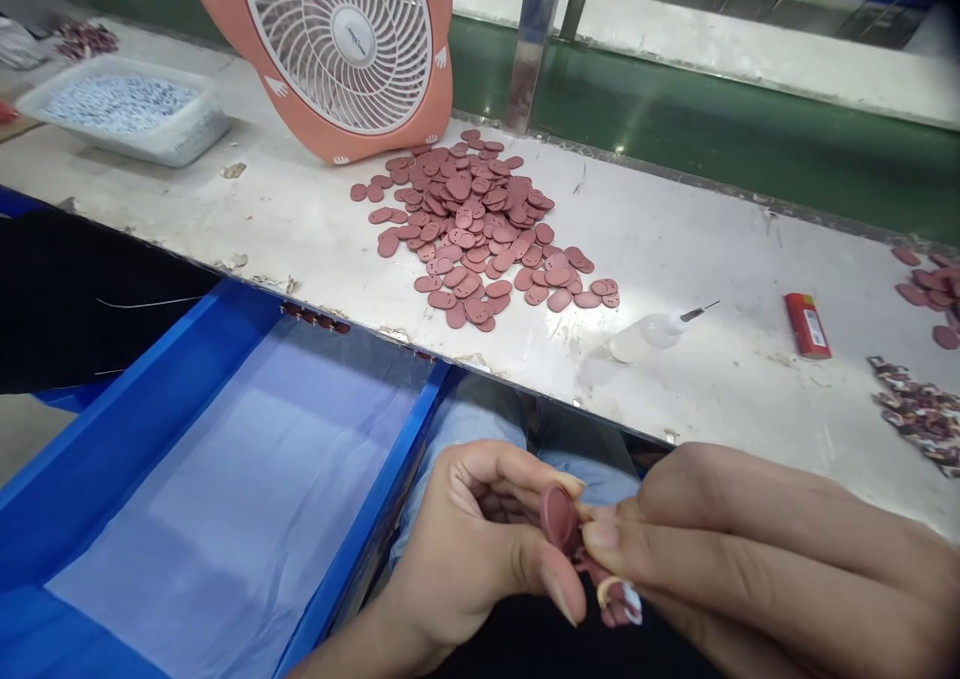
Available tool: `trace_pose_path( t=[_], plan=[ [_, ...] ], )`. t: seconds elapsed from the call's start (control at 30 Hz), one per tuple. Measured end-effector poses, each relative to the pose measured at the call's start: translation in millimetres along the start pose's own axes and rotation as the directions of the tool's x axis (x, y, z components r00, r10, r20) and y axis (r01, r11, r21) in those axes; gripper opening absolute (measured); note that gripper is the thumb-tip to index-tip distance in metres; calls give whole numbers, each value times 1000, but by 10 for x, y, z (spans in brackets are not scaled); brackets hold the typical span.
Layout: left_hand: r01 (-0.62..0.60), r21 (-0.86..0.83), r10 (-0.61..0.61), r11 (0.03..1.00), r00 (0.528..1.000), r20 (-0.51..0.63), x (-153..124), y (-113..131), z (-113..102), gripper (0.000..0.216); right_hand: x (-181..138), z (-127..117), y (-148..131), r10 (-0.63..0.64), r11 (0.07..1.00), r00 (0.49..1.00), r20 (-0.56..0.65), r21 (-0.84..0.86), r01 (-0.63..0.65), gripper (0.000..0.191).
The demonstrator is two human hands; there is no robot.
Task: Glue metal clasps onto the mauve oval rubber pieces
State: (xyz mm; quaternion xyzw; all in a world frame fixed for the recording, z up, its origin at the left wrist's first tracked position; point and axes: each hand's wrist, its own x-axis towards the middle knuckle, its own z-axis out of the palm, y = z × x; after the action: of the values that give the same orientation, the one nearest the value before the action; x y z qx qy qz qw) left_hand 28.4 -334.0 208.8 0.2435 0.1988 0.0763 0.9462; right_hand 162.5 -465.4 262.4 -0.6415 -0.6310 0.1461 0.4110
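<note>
Close to my body, my left hand pinches a small reddish-brown oval disc between thumb and fingers. My right hand meets it from the right, its thumb and fingertips closed on a small reddish-brown figure piece with a yellow and white detail. The two pieces touch or nearly touch; the fingertips hide the join. On the bench beyond lies a spread pile of similar oval discs, some with small holes. A clear dropper bottle with a needle tip lies on the bench in front of my right hand.
An orange fan stands behind the pile. A blue tray lined with a pale sheet is at lower left. A plastic tub of small pale pieces stands far left. A red lighter and small figure pieces lie at right.
</note>
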Motion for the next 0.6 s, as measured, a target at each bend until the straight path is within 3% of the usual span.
trace_pose_path(
  t=[0.2, 0.33, 0.6],
  plan=[
    [-75, 21, 76, 997, 995, -62, -6, 6, -18, 22, 179, -67, 34, -117, 993, 991, 72, -6, 117, 24],
    [-98, 33, 101, 995, 992, -80, 0, 9, -31, 38, 262, -61, 8, -133, 991, 991, 29, 17, 132, 23],
    [-140, 88, 155, 986, 967, -201, -21, -8, -47, 40, 287, 34, 69, -100, 995, 995, 25, 21, 99, 24]
  ],
)
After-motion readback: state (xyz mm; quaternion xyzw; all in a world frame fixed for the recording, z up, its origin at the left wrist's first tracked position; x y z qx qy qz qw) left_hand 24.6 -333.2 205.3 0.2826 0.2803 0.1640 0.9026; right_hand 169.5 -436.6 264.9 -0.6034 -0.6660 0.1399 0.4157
